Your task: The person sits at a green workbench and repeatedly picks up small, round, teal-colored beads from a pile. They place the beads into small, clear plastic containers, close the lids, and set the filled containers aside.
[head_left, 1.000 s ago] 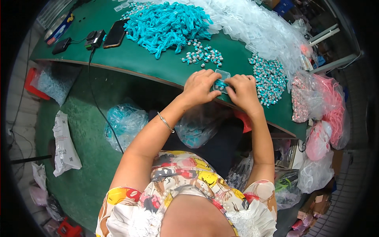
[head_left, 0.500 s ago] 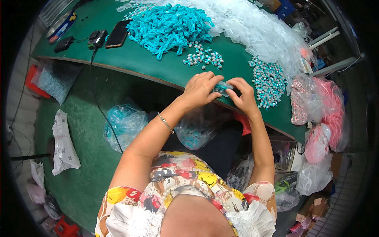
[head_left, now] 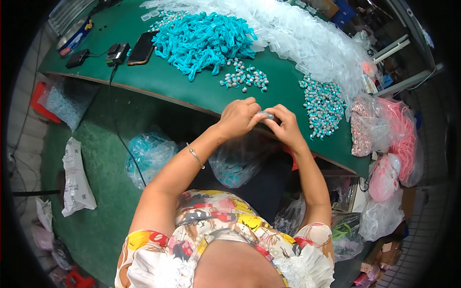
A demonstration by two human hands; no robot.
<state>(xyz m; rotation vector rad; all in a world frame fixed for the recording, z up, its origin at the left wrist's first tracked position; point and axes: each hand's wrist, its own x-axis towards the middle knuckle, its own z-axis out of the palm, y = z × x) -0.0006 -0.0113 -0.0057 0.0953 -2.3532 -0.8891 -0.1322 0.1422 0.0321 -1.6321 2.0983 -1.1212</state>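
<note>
The left grip (head_left: 238, 116) and the right grip (head_left: 286, 127) both grasp one small clear case (head_left: 265, 115), thumbs and fingertips pinching it from either side. The fingers cover most of it, so whether its lid is fully closed, or what lies inside, cannot be told. It sits between the two hands, at the near edge of the green surface (head_left: 285, 85); whether it touches down there is unclear.

The main risk seems to be uneven pressure: a smooth, thin-walled case could skid out of the fingertips, or crack if squeezed off-centre. Being so close to the edge, it could drop toward the clear bag (head_left: 234, 169) hanging below, or reach the floor (head_left: 105, 139).

Farther out, a loose scatter of grey-and-teal beads (head_left: 245, 78) lies just beyond the left hand, and a bead heap (head_left: 322, 106) to the right; a sweeping wrist or forearm could send round pieces rolling. Behind them, the teal cord pile (head_left: 204, 43) looks prone to tangling, and the steep mound of clear cases (head_left: 307, 41) could slide if nudged
</note>
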